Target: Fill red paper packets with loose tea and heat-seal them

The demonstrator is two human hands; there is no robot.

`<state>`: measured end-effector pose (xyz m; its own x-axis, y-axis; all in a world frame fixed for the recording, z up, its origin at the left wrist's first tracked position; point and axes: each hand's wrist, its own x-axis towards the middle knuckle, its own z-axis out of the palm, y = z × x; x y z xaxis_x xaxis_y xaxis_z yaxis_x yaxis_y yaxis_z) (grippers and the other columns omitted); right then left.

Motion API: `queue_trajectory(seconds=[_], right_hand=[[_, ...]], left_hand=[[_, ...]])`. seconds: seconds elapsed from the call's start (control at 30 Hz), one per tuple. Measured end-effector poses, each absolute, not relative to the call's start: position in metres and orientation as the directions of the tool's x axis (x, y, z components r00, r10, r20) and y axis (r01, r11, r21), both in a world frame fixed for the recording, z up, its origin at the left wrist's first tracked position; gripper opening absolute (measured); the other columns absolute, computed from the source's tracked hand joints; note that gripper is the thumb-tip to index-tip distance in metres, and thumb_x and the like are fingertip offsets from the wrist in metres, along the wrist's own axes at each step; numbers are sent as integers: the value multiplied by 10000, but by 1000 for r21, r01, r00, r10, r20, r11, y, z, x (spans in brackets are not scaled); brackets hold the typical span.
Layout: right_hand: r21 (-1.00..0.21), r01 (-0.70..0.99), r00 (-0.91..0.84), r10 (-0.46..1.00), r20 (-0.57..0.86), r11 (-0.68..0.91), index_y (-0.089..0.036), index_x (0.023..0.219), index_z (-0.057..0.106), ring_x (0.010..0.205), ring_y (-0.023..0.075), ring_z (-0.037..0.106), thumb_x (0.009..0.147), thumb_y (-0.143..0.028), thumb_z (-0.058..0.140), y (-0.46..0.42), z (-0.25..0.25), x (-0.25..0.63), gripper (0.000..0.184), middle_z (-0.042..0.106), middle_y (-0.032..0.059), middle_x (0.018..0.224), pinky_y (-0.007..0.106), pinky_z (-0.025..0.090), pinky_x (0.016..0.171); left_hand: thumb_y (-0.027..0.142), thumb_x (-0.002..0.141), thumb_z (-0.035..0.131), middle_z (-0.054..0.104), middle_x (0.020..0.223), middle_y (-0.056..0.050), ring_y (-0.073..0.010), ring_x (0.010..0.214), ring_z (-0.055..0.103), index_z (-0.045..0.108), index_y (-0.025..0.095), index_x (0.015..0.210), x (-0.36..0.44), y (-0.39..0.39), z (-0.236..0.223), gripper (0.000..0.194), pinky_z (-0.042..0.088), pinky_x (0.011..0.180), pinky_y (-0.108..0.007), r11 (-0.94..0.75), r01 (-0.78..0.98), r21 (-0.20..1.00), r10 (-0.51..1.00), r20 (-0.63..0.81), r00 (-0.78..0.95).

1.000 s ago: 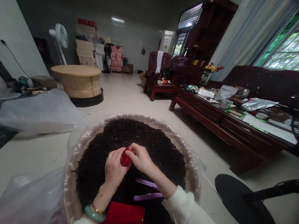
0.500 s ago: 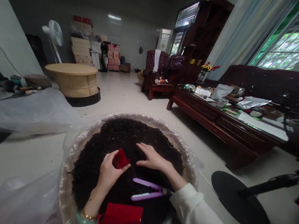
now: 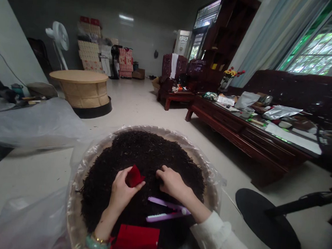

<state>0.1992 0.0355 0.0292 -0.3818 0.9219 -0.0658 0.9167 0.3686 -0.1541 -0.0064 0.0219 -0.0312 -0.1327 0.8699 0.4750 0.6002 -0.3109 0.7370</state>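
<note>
My left hand [image 3: 121, 190] has its fingers and thumb closed around a small red packet [image 3: 134, 177], which bulges open between them. My right hand [image 3: 173, 183] is over dark dried tea leaves [image 3: 152, 150], its fingers curled together; whatever is in them is hidden. The leaves fill a big round basket [image 3: 83, 175] lined with clear plastic. Below my right hand, a purple hair-straightener-like clamp [image 3: 165, 216] lies on the leaves with its jaws apart. Nearest to me is a flat red sheet or stack [image 3: 137, 240], partly cut off by the frame's bottom edge.
A black fan-like stand base [image 3: 268, 222] is on the floor to the right of the basket. Clear plastic sheeting [image 3: 35, 124] lies on the left. Beyond are a round wooden-topped stand [image 3: 80, 76] and a long dark wooden table [image 3: 241, 127] covered in bags and papers.
My right hand has left the red packet, moved right with spread fingers, then curled them over the tea leaves. My left hand keeps the packet. The view has shifted a little.
</note>
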Motion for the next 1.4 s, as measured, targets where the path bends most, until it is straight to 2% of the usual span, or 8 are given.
queue_trajectory(seconds=[0.37,0.57,0.73,0.93,1.03,1.17,1.27,1.4], right_hand=[[-879,452,-276,961,23,151,-180,751,583,446,83,548,608,-55,559,53,64,206,191,549,-72,589,168,380,440],[-801,441,-418,882,215,404,-199,859,680,695,122,612,645,-55,600,50,85,166,269,682,-20,795,219,471,642],[-828,438,-409,898,163,350,-176,1112,632,796,143,642,696,-72,631,42,86,160,429,686,60,1013,259,506,717],[-524,690,-485,856,178,500,-180,849,684,828,192,554,793,-220,654,27,83,147,75,676,46,778,290,450,715],[-395,775,-485,865,130,494,-163,730,672,827,208,527,813,-288,651,29,72,140,152,649,74,748,305,431,712],[-475,768,-357,903,240,430,-174,750,671,874,197,530,867,-213,576,50,64,156,155,653,69,803,304,416,771],[-578,706,-296,912,284,409,-169,705,644,883,191,540,878,-180,542,66,70,184,201,642,46,749,279,409,760],[-632,639,-384,894,230,437,-149,660,615,642,128,520,886,-209,527,69,77,206,250,597,6,665,232,378,615]], left_hand=[[464,635,734,658,963,-86,-260,893,644,611,178,1054,-2,24,-33,522,540,788,-409,-341,630,698,846,520,-117],[373,623,750,654,967,-80,-260,902,642,606,179,1066,0,21,-26,504,536,788,-399,-293,648,703,870,477,-124],[410,648,723,651,981,-93,-267,906,642,587,178,1092,-1,21,-28,519,530,781,-407,-275,674,686,854,496,-157],[395,731,644,666,1001,-128,-295,906,628,556,155,1113,4,22,-33,460,502,772,-429,-316,760,568,803,587,-105],[308,764,597,659,1044,-133,-293,922,618,526,158,1174,8,19,-32,442,481,791,-427,-313,803,508,801,596,-64],[332,679,702,554,1284,-175,-336,1150,526,345,156,1376,-2,16,-24,802,449,894,-476,-317,830,459,834,551,14],[227,697,678,537,1334,-153,-356,1286,418,452,211,1326,-17,16,-14,668,385,979,-533,-305,850,428,870,488,67],[301,716,671,667,1157,-130,-292,1086,613,529,209,1262,-20,18,0,571,455,949,-469,-271,591,760,952,304,46]])
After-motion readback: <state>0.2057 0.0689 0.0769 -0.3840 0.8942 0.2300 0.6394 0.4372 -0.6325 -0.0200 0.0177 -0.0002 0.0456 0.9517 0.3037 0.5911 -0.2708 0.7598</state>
